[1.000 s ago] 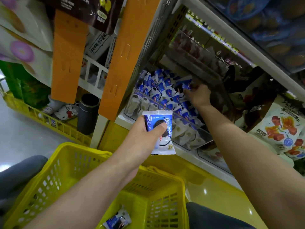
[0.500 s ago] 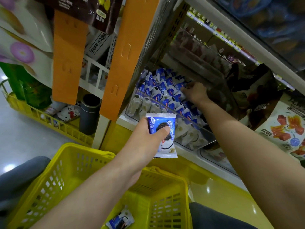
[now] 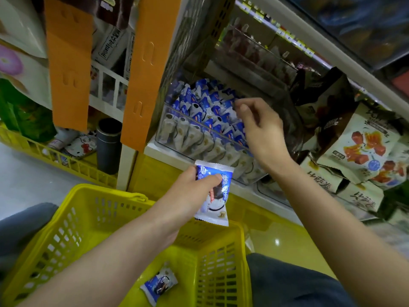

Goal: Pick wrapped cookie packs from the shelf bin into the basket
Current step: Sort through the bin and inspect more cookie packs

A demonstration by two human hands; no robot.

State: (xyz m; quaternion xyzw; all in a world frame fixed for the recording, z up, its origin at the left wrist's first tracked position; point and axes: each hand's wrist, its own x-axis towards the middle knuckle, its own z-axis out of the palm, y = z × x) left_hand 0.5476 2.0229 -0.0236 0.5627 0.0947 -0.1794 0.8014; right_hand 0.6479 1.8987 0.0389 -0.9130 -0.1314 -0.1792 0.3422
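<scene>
the left grip (image 3: 188, 196) pinches one pack (image 3: 218, 202) over the far rim of the basket (image 3: 106, 192); carry it inward and low before letting go, so it drops beside the second pack (image 3: 159, 283) on the basket floor. the right grip (image 3: 259, 127) hangs over the bin (image 3: 188, 138) at the front edge of the shelf (image 3: 276, 201), fingers curled; whether it holds anything i cannot tell.

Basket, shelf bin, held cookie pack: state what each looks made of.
The basket: likely rigid moulded plastic, slightly glossy; uniform yellow colour and slotted lattice walls. The shelf bin: clear hard plastic, perhaps acrylic; packs show through its wall. The cookie pack in the left hand: thin glossy printed film, probably plastic; crimped zigzag end seals.
</scene>
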